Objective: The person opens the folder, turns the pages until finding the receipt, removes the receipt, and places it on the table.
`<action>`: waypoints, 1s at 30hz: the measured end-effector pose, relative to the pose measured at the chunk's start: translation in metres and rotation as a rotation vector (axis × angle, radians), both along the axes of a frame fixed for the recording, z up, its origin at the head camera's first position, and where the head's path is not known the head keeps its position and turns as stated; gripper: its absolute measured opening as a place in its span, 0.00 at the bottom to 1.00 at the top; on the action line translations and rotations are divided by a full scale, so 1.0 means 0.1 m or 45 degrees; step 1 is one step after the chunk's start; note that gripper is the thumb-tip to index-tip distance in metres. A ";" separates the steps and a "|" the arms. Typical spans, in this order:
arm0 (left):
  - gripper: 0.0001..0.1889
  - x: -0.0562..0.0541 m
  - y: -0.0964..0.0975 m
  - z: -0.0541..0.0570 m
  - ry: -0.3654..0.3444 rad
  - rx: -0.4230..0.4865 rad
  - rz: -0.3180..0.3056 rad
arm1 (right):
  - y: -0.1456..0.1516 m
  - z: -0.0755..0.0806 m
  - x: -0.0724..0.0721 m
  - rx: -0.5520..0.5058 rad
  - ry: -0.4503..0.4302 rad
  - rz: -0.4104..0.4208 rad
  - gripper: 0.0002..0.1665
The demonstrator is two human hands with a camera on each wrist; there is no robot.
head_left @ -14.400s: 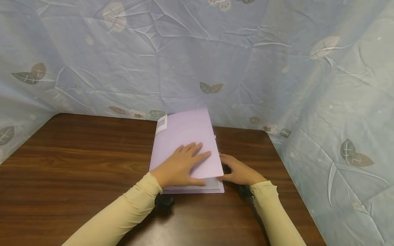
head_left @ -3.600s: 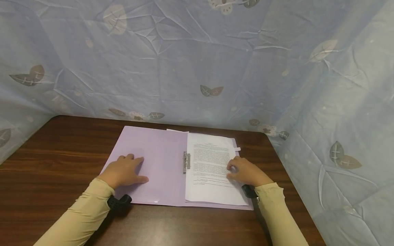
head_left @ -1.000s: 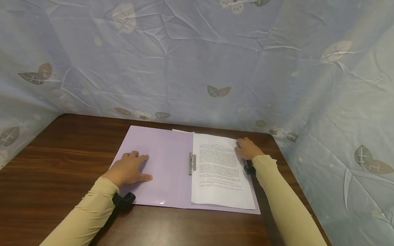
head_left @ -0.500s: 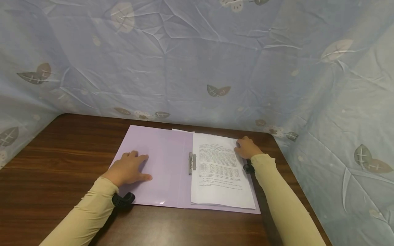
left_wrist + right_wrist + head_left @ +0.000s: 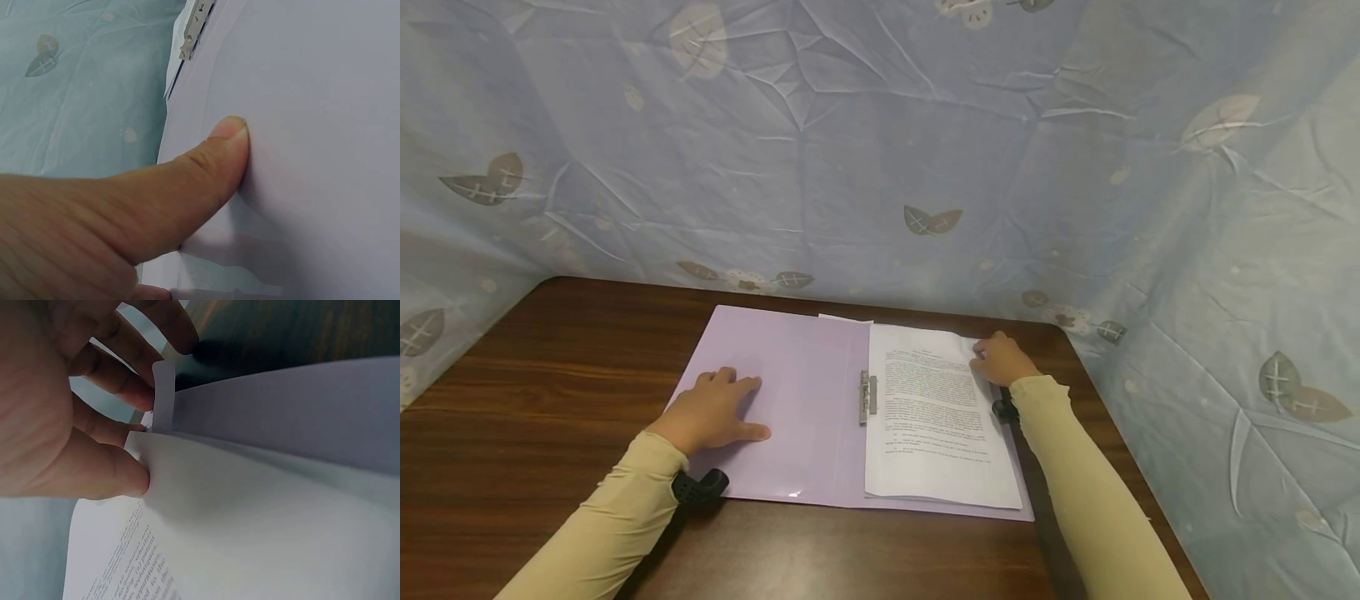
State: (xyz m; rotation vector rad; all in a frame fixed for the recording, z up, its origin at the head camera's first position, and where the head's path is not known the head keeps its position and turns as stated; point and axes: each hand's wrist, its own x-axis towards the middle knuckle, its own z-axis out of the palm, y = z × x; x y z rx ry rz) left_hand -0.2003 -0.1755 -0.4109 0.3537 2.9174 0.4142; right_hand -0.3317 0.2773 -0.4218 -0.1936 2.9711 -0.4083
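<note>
A lilac folder [image 5: 790, 400] lies open on the dark wooden bench [image 5: 535, 392], in the lower middle of the head view, its left cover spread flat and its right half carrying a stack of printed pages [image 5: 936, 417]. A metal clip [image 5: 867, 397] runs down the spine between the two halves.

My left hand [image 5: 715, 410] rests on the left cover, fingers straight and relaxed, palm down, gripping nothing. In the left wrist view my thumb [image 5: 206, 169] presses flat against the lilac plastic, with the clip [image 5: 196, 22] at the top of that frame.

My right hand [image 5: 1000, 358] is at the upper right corner of the pages, toward the right of the head view. In the right wrist view my thumb [image 5: 112, 472] sits on the corner of the top sheet [image 5: 250, 525], which is lifted off the sheets beneath, and my fingers [image 5: 119, 381] curl behind it, so I am pinching that corner. A small white tab [image 5: 164, 394] stands just beside my fingers, at the edge of the lilac back cover [image 5: 300, 412].

Wrinkled blue cloth with a leaf print [image 5: 925, 150] hangs behind the bench and along the right side of the head view. My sleeves [image 5: 617, 517] are pale yellow.
</note>
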 end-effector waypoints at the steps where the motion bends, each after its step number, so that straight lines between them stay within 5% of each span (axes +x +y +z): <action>1: 0.46 0.00 0.00 -0.01 0.001 0.000 -0.001 | 0.00 0.00 0.00 -0.001 -0.001 -0.003 0.27; 30: 0.46 0.01 0.01 0.02 -0.002 0.007 0.006 | -0.08 0.09 0.06 0.016 -0.036 -0.069 0.25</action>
